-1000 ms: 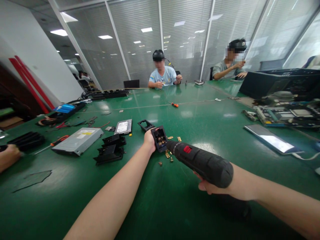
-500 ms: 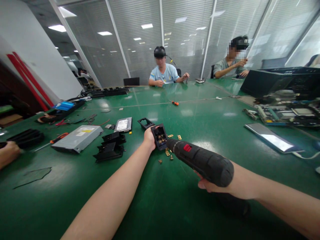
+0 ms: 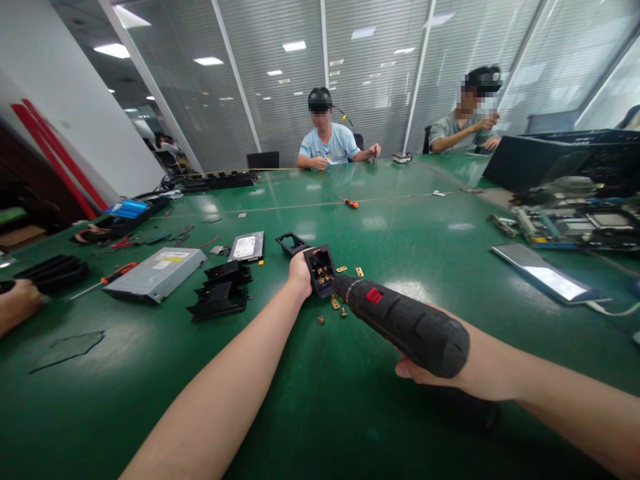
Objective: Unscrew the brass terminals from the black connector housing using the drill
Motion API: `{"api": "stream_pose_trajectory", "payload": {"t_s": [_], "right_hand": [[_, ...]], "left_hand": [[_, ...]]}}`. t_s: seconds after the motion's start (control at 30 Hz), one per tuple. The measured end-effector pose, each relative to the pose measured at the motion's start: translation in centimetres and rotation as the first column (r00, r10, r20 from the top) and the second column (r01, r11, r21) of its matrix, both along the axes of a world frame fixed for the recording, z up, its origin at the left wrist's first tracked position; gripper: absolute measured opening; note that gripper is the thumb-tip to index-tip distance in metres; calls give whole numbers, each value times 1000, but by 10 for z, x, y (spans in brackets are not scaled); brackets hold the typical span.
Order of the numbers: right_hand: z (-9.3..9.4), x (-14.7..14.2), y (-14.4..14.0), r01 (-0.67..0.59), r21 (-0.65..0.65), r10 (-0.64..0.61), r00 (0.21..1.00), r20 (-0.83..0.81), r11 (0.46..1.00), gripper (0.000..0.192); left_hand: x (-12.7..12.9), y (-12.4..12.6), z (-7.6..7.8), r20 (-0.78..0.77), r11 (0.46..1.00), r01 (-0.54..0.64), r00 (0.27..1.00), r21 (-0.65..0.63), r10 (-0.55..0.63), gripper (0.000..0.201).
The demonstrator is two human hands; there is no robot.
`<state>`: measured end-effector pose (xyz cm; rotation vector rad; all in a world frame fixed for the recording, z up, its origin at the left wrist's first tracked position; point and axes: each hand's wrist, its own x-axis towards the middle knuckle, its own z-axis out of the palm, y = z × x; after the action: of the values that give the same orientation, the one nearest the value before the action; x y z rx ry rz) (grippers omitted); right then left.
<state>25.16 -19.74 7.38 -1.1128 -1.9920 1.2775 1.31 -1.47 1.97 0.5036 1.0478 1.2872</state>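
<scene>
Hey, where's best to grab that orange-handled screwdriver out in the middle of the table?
Probably grip the screwdriver by its orange handle, from above on the near side: it lies flat, with that thicker end nearer you and the thin shaft pointing away leftward.

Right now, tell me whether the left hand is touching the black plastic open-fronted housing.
Touching: the head view shows the left hand gripping the black plastic housing around its left side.

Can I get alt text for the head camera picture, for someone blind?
The wearer's left hand holds a black housing, and the right hand points a power drill at it. Gold-colored plates and screws lie nearby on a green table.
</scene>
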Motion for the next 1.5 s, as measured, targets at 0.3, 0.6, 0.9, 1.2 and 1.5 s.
{"api": "stream_pose_trajectory", "payload": {"t_s": [0.3, 0.6, 0.9, 1.2, 1.5], "right_hand": [[-3, 3, 1, 2, 0, -2, 999, 33, 1000, 29], [-5, 3, 3, 20, 12, -21, 998, 59, 1000, 31], [-1, 2, 1, 16, -9, -16, 999, 36, 1000, 28], [-4, 3, 0, 38, -1, -37, 998, 49, 999, 29], [3, -2, -1, 34, -47, -34, 999, 14, 998, 27]], "left_hand": [[-1, -2, 2, -7, 1000, 16, 1000, -10, -16, 14], [-2, 2, -2, 29, 1000, 1, 1000, -4, -1, 13], [-3, 0, -2, 14, 1000, 23, 1000, -5, -23, 15], [-3, 3, -5, 5, 1000, 1, 1000, 1, -1, 14], [-7, 3, -9, 21, 999, 46, 999, 8, -46, 14]]}}
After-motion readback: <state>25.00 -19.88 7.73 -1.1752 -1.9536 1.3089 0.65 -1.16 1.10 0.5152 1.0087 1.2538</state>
